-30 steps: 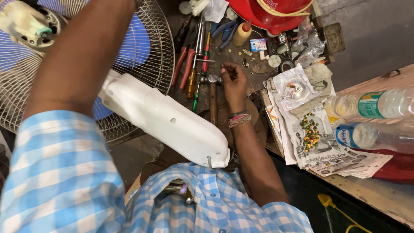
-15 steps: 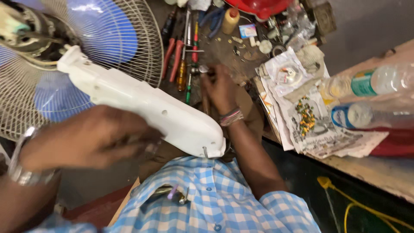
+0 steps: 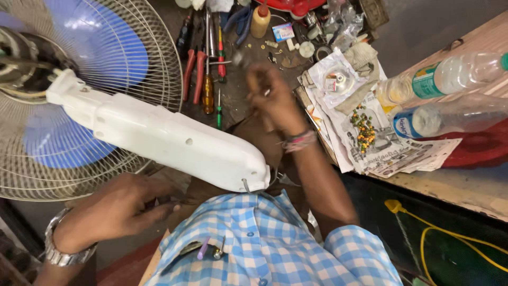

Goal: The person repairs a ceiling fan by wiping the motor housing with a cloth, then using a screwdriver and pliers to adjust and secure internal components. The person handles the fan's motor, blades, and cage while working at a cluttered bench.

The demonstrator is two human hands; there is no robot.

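Observation:
A pedestal fan lies tilted across my lap, its white housing (image 3: 159, 135) pointing down to my checked shirt. Blue blades (image 3: 111, 53) sit inside a wire guard (image 3: 159, 69). My left hand (image 3: 116, 212), with a metal watch on the wrist, rests just below the housing, fingers loose and holding nothing. My right hand (image 3: 270, 98) is blurred, over the dark work surface beside the tools. Its fingers are pinched together, and a small pale part shows between them.
Screwdrivers (image 3: 207, 90) and red-handled pliers (image 3: 193, 74) lie in a row on the surface. A newspaper (image 3: 391, 153) carries small beads and a bagged metal part (image 3: 336, 79). Two plastic bottles (image 3: 455, 69) lie at the right. A yellow bottle (image 3: 259, 21) stands at the top.
My left hand has dropped from in front of the white housing to below it. My right hand has drawn back from the tools toward my body.

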